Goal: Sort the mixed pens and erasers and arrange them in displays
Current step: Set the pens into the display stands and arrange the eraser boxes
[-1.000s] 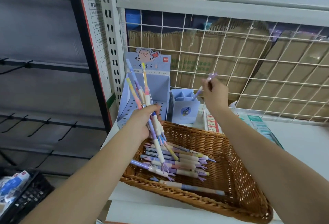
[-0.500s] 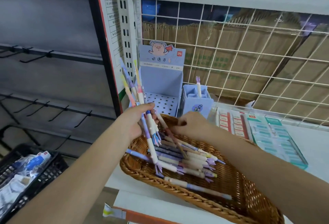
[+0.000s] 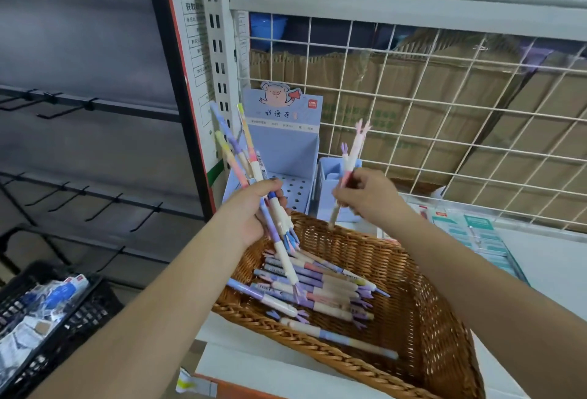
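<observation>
While both hands are up over the wicker basket [image 3: 317,355], the left hand [image 3: 251,213] is above its back-left corner, fingers curled round a fanned bunch of pens [image 3: 249,151]. Plain ends splay up and left, eared ends hang down toward the basket. The right hand [image 3: 368,200] is above the basket's back rim, thumb and fingertips pinching one pink-topped pen [image 3: 355,148]. It is tilted, top up and right, tip down near the rim. A purple pen top shows just left of it; cannot tell if the hand has that too or if it stands in the cup behind.

Loose pens [image 3: 317,287] lie heaped on the basket floor, mostly left to right, in pastel purple, blue and cream. A single pen [image 3: 341,337] lies apart, nearer the front rim.

Behind the basket's back-left corner is a blue display box [image 3: 286,141] with a pig cartoon header and a holed insert. Behind the back rim, just right of that box, is a small blue pen cup [image 3: 328,176]. Right of the basket, past the right forearm, is an eraser tray [image 3: 479,233] with packs in rows.

The basket sits on a white shelf [image 3: 559,271], and a wire grid [image 3: 444,119] stands behind it. Down left of the basket, off the shelf, is a black crate [image 3: 79,313] of packaged goods.
</observation>
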